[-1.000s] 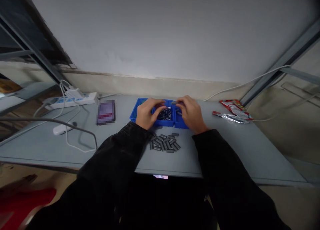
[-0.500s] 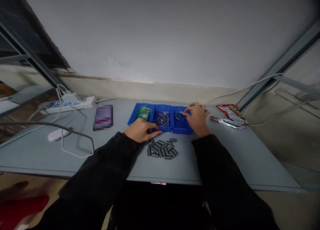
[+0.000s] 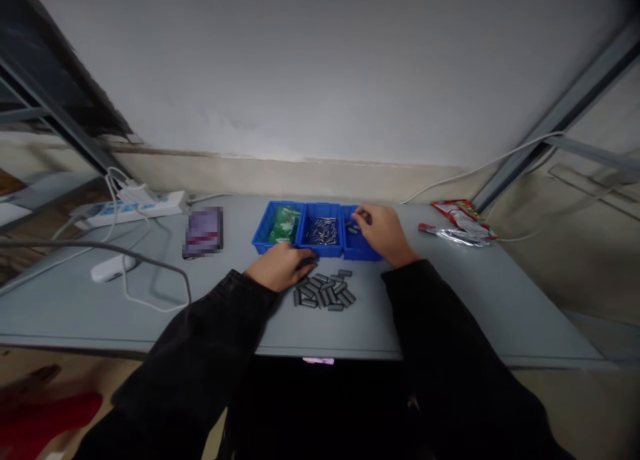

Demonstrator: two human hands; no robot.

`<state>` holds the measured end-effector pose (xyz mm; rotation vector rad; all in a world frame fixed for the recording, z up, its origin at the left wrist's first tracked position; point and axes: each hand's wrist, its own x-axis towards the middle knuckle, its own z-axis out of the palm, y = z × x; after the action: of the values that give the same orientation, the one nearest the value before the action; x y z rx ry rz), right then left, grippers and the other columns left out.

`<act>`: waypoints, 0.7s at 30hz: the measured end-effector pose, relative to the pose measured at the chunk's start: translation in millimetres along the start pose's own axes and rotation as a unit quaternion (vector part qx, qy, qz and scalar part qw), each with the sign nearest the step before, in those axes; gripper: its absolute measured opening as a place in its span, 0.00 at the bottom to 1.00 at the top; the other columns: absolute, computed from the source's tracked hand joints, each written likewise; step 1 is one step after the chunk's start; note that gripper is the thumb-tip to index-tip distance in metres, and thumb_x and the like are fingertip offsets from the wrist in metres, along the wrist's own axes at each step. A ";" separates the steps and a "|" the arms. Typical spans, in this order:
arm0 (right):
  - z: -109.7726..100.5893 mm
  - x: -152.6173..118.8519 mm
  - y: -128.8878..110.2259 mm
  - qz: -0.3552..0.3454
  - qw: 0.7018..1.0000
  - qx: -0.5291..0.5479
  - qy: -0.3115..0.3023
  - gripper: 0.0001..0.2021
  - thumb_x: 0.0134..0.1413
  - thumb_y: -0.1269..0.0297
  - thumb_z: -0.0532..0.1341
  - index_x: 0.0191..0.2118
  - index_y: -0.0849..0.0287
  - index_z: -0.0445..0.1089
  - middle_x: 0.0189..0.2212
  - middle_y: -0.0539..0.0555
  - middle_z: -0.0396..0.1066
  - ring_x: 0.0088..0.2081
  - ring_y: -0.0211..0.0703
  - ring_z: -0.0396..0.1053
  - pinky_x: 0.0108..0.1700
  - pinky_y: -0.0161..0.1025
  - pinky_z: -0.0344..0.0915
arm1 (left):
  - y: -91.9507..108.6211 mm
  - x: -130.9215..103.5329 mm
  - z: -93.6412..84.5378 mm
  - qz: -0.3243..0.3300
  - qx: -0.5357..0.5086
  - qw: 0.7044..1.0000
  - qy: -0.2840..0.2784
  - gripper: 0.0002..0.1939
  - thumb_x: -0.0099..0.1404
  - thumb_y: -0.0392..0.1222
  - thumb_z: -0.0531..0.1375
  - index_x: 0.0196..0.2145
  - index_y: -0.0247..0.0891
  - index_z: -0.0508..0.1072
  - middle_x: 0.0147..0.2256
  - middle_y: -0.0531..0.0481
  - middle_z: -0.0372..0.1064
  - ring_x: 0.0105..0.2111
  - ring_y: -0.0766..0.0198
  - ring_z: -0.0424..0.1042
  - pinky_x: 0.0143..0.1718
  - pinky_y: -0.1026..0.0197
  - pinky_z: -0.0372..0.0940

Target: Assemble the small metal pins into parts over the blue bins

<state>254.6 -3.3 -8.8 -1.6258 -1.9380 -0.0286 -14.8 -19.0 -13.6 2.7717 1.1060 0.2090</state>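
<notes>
Three joined blue bins stand on the table. Small metal pins fill the middle bin (image 3: 321, 253), while the left bin (image 3: 261, 234) has a green bag and pale pieces in it. A few dark grey cylinders lie inside the right bin (image 3: 361, 253). Over that bin, my right hand (image 3: 384, 232) has its fingers curled in a pinch; what they hold, if anything, is hidden. My left hand (image 3: 278, 266) is in front of the bins, thumb and forefinger closed on a dark grey cylinder (image 3: 311, 261). Beside it lies a heap of grey cylinders (image 3: 325, 292).
To the left are a pixelated purple object (image 3: 203, 232), a white power strip (image 3: 145, 209) with cables and a white device (image 3: 113, 269). Red and silver packets (image 3: 463, 222) lie at the right. A wall rises behind the table (image 3: 450, 313).
My left hand has drawn slightly back from the bins' front edge and now pinches a cylinder. My right hand has moved a little left, fingers more curled. The view has shifted slightly.
</notes>
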 end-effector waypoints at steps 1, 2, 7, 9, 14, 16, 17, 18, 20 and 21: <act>-0.3 0.0 -1.6 -0.028 0.999 0.011 -0.028 0.08 0.64 0.63 0.59 0.37 0.57 0.74 0.33 0.54 0.76 0.35 0.44 0.68 0.40 0.41 0.57 | 0.8 -0.3 0.5 -0.003 -0.001 1.000 0.001 0.16 0.73 0.48 0.56 0.51 0.40 0.78 0.34 0.43 0.78 0.34 0.57 0.77 0.39 0.57 0.69; -0.2 -0.3 -3.1 -0.053 0.997 0.014 -0.053 0.08 0.65 0.63 0.58 0.36 0.57 0.74 0.33 0.53 0.76 0.33 0.43 0.68 0.38 0.40 0.56 | 1.4 -0.4 0.7 -0.004 -0.003 1.000 0.002 0.17 0.73 0.48 0.56 0.51 0.39 0.78 0.33 0.43 0.78 0.33 0.57 0.77 0.39 0.57 0.69; 2.2 -4.8 -6.4 -0.090 0.992 -0.039 -0.081 0.11 0.68 0.63 0.55 0.37 0.57 0.73 0.35 0.54 0.77 0.35 0.43 0.69 0.38 0.40 0.55 | 2.2 -0.1 3.2 0.003 -0.021 1.000 0.020 0.13 0.72 0.46 0.57 0.46 0.38 0.79 0.27 0.46 0.75 0.29 0.61 0.75 0.33 0.62 0.67; 3.1 -6.5 -6.2 -0.080 0.992 -0.058 -0.081 0.11 0.67 0.64 0.55 0.36 0.57 0.74 0.34 0.54 0.77 0.34 0.43 0.69 0.37 0.40 0.55 | 1.3 0.0 5.7 0.005 -0.025 0.999 0.030 0.12 0.71 0.45 0.58 0.45 0.39 0.79 0.27 0.47 0.75 0.27 0.60 0.75 0.32 0.62 0.67; 7.5 -9.1 -4.0 -0.068 0.989 -0.085 -0.102 0.13 0.67 0.65 0.54 0.36 0.57 0.76 0.36 0.57 0.78 0.35 0.45 0.71 0.38 0.42 0.59 | 0.1 -0.5 8.8 0.015 -0.018 0.998 0.051 0.10 0.70 0.43 0.59 0.45 0.41 0.78 0.31 0.46 0.77 0.29 0.59 0.77 0.32 0.62 0.67; 9.6 -9.3 -2.7 -0.072 0.988 -0.088 -0.103 0.14 0.67 0.65 0.54 0.36 0.58 0.76 0.36 0.58 0.78 0.36 0.46 0.71 0.39 0.43 0.60 | 0.8 -0.9 7.1 0.021 -0.013 0.999 0.048 0.10 0.70 0.43 0.59 0.44 0.40 0.79 0.30 0.47 0.77 0.29 0.59 0.76 0.31 0.61 0.67; 10.5 -9.2 -2.1 -0.076 0.988 -0.086 -0.101 0.14 0.67 0.65 0.53 0.36 0.58 0.76 0.35 0.58 0.78 0.36 0.47 0.71 0.40 0.43 0.61 | 1.3 -1.1 5.7 0.025 -0.014 0.998 0.048 0.10 0.70 0.43 0.59 0.43 0.40 0.79 0.29 0.47 0.76 0.28 0.59 0.76 0.31 0.61 0.66; 11.2 -9.1 -1.5 -0.079 0.989 -0.083 -0.098 0.14 0.67 0.65 0.53 0.36 0.58 0.76 0.36 0.58 0.77 0.36 0.47 0.71 0.40 0.44 0.62 | 1.9 -1.5 4.1 0.031 -0.016 0.998 0.050 0.10 0.70 0.43 0.58 0.43 0.40 0.79 0.28 0.47 0.75 0.27 0.59 0.76 0.30 0.61 0.66; 12.2 -8.9 -0.6 -0.084 0.989 -0.079 -0.093 0.14 0.67 0.65 0.53 0.37 0.58 0.76 0.37 0.58 0.77 0.36 0.46 0.71 0.41 0.44 0.63 | 3.3 -2.6 0.4 0.045 -0.027 0.996 0.065 0.11 0.71 0.44 0.58 0.44 0.39 0.79 0.26 0.48 0.74 0.25 0.61 0.74 0.30 0.61 0.66; 12.4 -8.8 -0.2 -0.084 0.989 -0.079 -0.092 0.14 0.67 0.65 0.53 0.38 0.58 0.76 0.37 0.58 0.78 0.37 0.46 0.71 0.42 0.44 0.63 | 4.2 -3.4 -1.5 0.053 -0.036 0.995 0.074 0.12 0.71 0.45 0.58 0.45 0.39 0.79 0.25 0.49 0.74 0.24 0.62 0.73 0.29 0.62 0.66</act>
<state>249.6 -6.4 -22.9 -1.6079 -2.2616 -0.1059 -14.7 -24.2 -11.6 2.7909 0.9629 0.4649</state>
